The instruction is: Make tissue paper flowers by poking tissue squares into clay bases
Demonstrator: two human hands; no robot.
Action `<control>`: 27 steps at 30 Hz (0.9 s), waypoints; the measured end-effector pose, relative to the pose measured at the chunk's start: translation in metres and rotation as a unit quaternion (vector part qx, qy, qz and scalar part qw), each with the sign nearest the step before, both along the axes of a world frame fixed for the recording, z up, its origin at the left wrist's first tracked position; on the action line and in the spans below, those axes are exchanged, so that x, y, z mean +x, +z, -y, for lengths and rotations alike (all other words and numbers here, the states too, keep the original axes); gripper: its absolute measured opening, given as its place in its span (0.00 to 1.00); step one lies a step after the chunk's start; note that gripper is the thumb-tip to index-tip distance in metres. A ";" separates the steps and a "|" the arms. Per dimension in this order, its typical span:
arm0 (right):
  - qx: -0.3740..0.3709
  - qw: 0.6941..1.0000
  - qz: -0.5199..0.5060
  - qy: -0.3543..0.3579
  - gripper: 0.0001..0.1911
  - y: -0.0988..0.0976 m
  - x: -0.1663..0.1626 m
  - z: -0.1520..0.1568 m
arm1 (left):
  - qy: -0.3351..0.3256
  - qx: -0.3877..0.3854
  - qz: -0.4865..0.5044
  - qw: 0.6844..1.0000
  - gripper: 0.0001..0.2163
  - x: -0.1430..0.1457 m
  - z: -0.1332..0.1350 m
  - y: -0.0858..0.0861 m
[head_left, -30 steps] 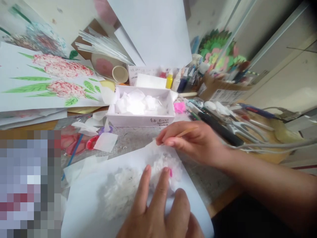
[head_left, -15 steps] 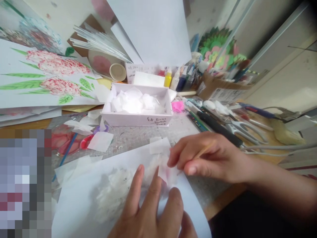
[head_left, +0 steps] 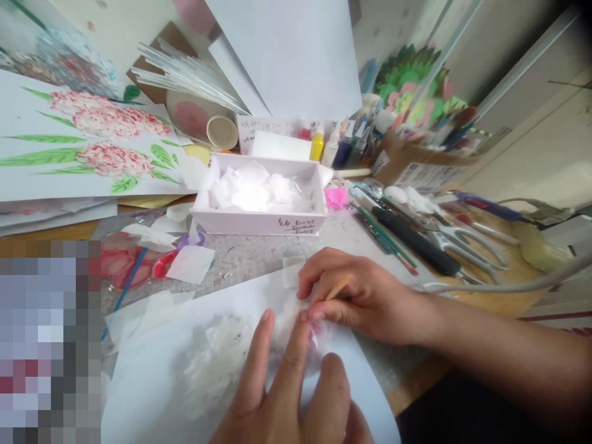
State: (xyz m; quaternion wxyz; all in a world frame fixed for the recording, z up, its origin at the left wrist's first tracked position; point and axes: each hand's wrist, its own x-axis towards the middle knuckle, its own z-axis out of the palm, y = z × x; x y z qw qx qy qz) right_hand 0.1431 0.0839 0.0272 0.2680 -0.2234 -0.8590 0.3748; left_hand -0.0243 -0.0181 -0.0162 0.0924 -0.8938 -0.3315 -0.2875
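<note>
A white sheet of paper (head_left: 152, 345) lies in front of me with a fluffy clump of white tissue pieces (head_left: 217, 364) on it. Over the sheet my left hand (head_left: 291, 394) is spread open, one fingertip pressing at a second tissue clump (head_left: 319, 342) tinged with pink. My right hand (head_left: 358, 299) is closed in a pinch around a thin wooden stick (head_left: 339, 287). Its fingertips meet that pink-tinged tissue, right beside my left fingertip. The stick's lower end is hidden by the fingers. Behind them lies a small tissue square (head_left: 291, 271).
A white box (head_left: 259, 223) of tissue pieces stands beyond the paper. Scissors (head_left: 472, 243), paintbrushes (head_left: 383, 234) and a black-handled tool (head_left: 414, 240) lie at right. Small paint bottles (head_left: 317, 145) stand behind. On the left are a flower painting (head_left: 115, 129) and tissue scraps (head_left: 190, 264).
My right hand has moved left and slightly down, bringing a small tissue piece and the stick to the clump by my left fingertip. My left hand stays spread, nearly in place.
</note>
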 end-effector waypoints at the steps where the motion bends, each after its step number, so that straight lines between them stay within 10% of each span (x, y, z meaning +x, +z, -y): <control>1: 0.000 1.000 -0.001 0.001 0.05 -0.002 0.000 -0.001 | -0.004 0.002 0.002 1.000 0.06 0.000 -0.001 -0.001; 11: -0.205 0.969 -0.111 -0.084 0.11 -0.002 0.011 0.003 | 0.004 -0.003 -0.016 1.000 0.05 0.001 -0.002 0.002; 27: -0.123 0.989 -0.069 -0.037 0.08 0.002 0.006 0.006 | 0.017 -0.022 -0.001 1.000 0.06 0.002 0.002 0.007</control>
